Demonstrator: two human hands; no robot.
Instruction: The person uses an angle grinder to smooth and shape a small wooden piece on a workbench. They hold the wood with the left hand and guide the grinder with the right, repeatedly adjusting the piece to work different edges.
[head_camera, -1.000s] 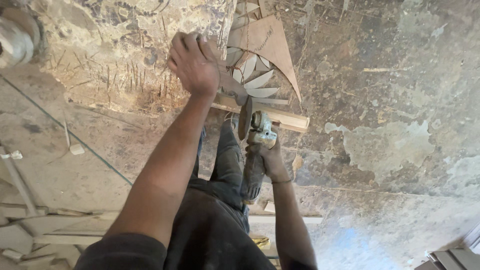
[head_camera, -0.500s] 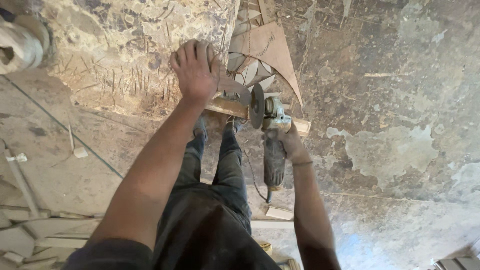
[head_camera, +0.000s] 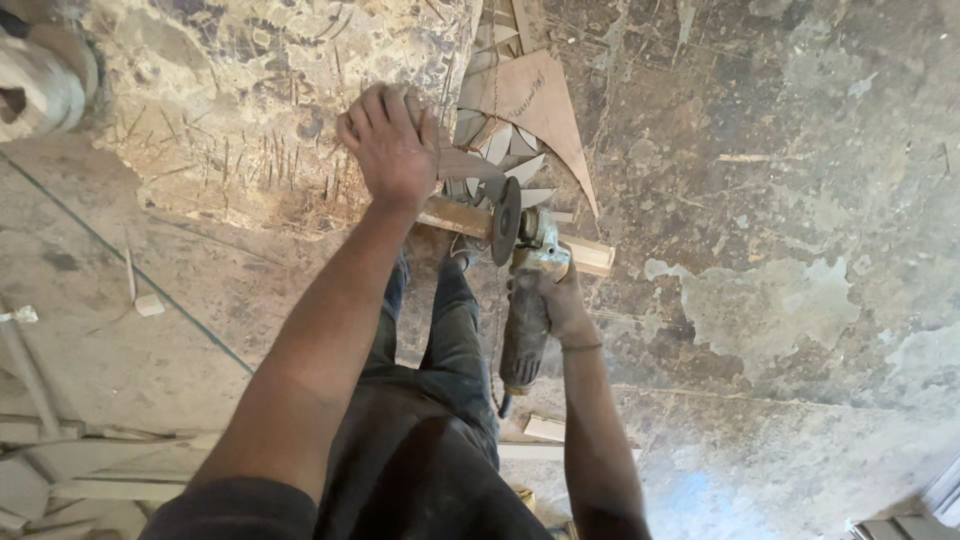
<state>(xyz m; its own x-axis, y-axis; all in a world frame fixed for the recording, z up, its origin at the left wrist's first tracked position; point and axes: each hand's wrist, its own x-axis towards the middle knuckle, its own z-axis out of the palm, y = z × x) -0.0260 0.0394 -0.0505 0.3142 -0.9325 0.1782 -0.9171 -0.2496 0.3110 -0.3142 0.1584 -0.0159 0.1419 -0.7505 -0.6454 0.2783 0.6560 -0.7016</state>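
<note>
Left hand pressed flat, fingers spread, on a pale stone piece at the slab edge. Right hand closed around the angle grinder body, disc upright against a wooden strip (lying across the dusty floor). Triangular offcuts just beyond.

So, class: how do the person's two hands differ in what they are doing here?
The left hand presses down on the stone slab; the right hand wraps around the angle grinder. The left arm reaches further forward than the right. Both are bare.
</note>
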